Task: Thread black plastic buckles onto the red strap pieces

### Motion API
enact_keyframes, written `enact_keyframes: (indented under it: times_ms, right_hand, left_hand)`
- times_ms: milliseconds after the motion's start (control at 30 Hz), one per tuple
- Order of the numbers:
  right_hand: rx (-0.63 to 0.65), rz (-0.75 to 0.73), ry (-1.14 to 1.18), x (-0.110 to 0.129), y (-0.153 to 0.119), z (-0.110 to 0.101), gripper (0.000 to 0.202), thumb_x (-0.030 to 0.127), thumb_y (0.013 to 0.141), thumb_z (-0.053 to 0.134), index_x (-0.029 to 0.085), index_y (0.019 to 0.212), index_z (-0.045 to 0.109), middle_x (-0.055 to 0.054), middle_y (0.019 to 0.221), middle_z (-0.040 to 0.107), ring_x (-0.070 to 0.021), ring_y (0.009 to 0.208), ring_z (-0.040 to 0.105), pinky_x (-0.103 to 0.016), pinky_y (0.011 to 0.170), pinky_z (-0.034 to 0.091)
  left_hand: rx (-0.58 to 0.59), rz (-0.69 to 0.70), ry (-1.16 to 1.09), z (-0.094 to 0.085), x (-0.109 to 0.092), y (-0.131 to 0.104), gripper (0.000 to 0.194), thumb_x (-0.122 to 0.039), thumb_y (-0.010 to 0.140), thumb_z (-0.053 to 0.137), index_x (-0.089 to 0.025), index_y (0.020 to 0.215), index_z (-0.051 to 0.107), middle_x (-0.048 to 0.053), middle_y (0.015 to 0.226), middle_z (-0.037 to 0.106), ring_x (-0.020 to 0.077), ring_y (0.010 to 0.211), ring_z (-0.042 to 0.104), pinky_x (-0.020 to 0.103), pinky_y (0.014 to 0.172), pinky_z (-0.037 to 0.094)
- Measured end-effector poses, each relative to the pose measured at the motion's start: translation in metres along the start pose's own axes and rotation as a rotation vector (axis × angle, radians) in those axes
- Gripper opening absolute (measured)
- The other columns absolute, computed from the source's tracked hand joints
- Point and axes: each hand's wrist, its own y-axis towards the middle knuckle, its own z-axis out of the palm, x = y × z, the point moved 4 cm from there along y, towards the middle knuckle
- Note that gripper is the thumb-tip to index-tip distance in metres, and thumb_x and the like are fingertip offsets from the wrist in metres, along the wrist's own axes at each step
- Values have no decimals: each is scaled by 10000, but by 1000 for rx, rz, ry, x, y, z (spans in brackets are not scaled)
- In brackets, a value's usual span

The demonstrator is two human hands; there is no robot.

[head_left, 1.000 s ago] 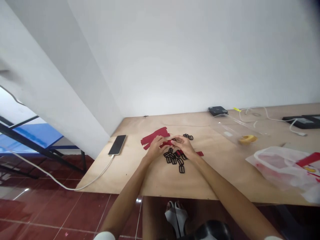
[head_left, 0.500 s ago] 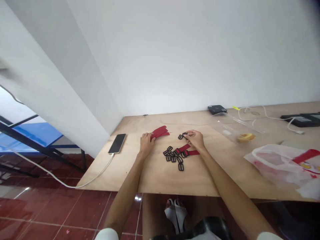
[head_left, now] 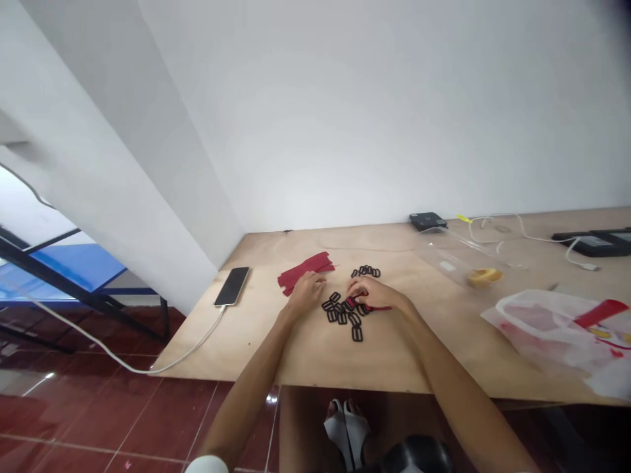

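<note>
Several black strap-slider buckles (head_left: 341,317) lie in a loose pile on the wooden table. At the pile's right edge, short red straps (head_left: 382,308) are threaded with black buckles. My right hand (head_left: 375,292) is over these straps, its fingers closed on a red strap at a buckle; the palm side is hidden. My left hand (head_left: 306,292) is just left of the pile, holding nothing, its fingers curved and a little apart. Behind it lies a stack of red fabric strips (head_left: 300,268). A short row of black buckles (head_left: 365,270) rests beyond my right hand.
A phone (head_left: 232,286) on a white charging cable (head_left: 197,348) lies at the table's left. To the right are a clear plastic bag (head_left: 444,253) with a yellowish item, a white plastic bag (head_left: 532,322), and black devices (head_left: 591,243) with cables. A wall stands behind the table (head_left: 315,361).
My right hand has left the row of buckles and come nearer, onto the red straps. My left hand has let go of the red fabric strips and moved right, toward the buckle pile.
</note>
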Motion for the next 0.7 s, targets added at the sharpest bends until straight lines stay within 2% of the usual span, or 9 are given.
enact_keyframes:
  times_ms: [133, 300, 533, 700]
  right_hand:
    - [-39, -2, -37, 9, 2, 2, 189, 71, 658, 611, 193, 744, 728, -58, 862, 715, -211, 808, 655, -317, 781, 515]
    - [-126, 9, 61, 13, 7, 4, 119, 204, 749, 657, 189, 828, 745, -51, 812, 736, -193, 707, 637, -305, 669, 495]
    - [-234, 70, 319, 7, 8, 3, 234, 373, 729, 760, 170, 844, 751, -55, 787, 747, -196, 739, 680, -299, 695, 519]
    - [-328, 181, 433, -7, 3, -10, 354, 451, 683, 808, 154, 861, 732, -30, 682, 708, -137, 540, 587, -255, 508, 450]
  left_hand:
    - [46, 85, -111, 0, -23, -2, 201, -334, 946, 563, -229, 1084, 663, 73, 1089, 696, 244, 1069, 621, 435, 972, 499]
    - [108, 178, -185, -2, -45, -2, 331, -356, 890, 665, -250, 1201, 620, 75, 1166, 676, 246, 1098, 620, 424, 980, 506]
    - [35, 155, -190, -9, -38, -1, 267, -327, 890, 673, -243, 1143, 662, 76, 1157, 681, 244, 1098, 626, 423, 974, 519]
    - [-71, 114, -211, -17, -26, 1, 341, -333, 879, 689, -243, 1206, 647, 93, 1153, 657, 250, 1112, 611, 438, 977, 519]
